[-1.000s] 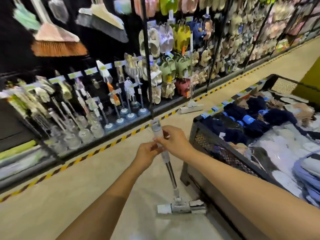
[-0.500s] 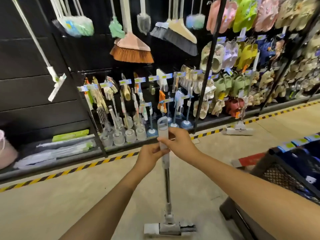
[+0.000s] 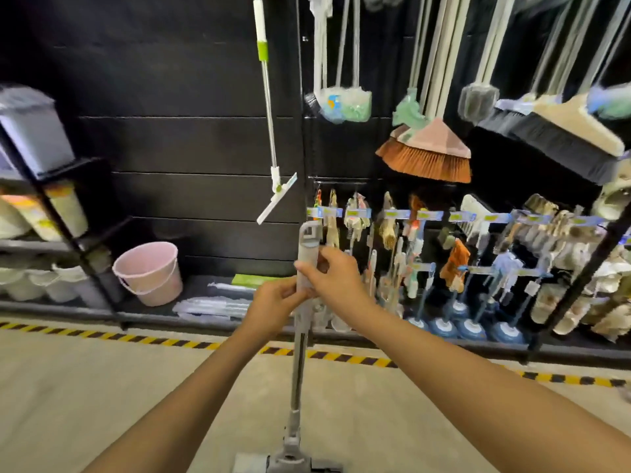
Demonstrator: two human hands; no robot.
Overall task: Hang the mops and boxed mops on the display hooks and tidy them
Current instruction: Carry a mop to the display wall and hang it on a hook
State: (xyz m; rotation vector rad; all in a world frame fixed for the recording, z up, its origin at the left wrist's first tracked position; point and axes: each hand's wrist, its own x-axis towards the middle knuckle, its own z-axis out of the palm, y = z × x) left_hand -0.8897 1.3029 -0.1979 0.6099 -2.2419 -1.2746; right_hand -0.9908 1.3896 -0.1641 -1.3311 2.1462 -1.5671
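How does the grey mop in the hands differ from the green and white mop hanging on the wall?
The grey mop stands head on the floor; the green and white mop hangs clear of it. The left hand and right hand grip the grey mop; the other is untouched. Both are long-handled flat mops.

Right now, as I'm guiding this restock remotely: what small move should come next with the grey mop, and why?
Probably lift the grey mop straight up. The left hand and right hand grip its handle near the top, its head rests on the floor, and its hang loop is free. The green-handled mop hangs higher on the wall, so the loop likely must rise to hook height.
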